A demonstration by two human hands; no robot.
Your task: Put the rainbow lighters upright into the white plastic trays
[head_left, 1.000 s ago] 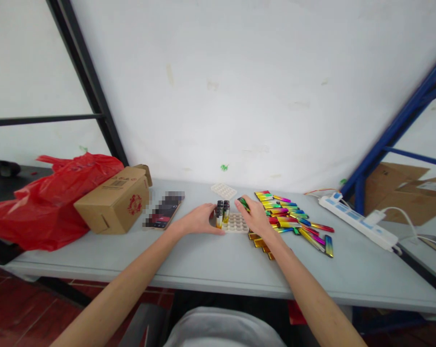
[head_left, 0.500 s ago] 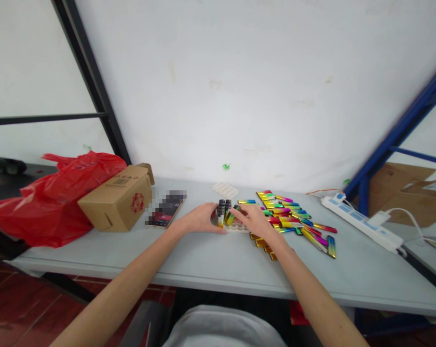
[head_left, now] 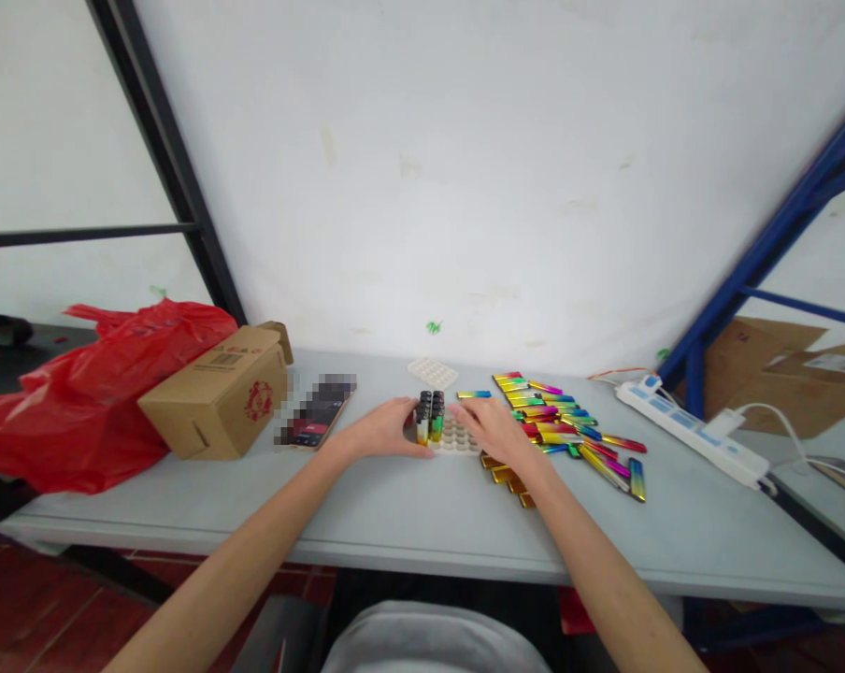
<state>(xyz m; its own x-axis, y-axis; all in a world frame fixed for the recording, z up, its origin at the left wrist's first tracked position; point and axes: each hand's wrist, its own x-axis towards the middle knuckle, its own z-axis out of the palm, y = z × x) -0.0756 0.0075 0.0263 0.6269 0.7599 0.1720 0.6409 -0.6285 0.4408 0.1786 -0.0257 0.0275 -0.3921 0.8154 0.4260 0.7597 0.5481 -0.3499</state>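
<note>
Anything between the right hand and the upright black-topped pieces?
Nothing visible stands between the right hand and the upright black-topped pieces: only holes of the pale tray show in the gap. The left hand curves around their left side, not in between.

The shirt is pale grey, its visible part smooth and rounded along the upper edge. Left of the shirt, the left arm is slim and bare, ending in a bare left hand. Right of the shirt, the right arm is equally slim and bare, with a bare right hand, slender-fingered.
</note>
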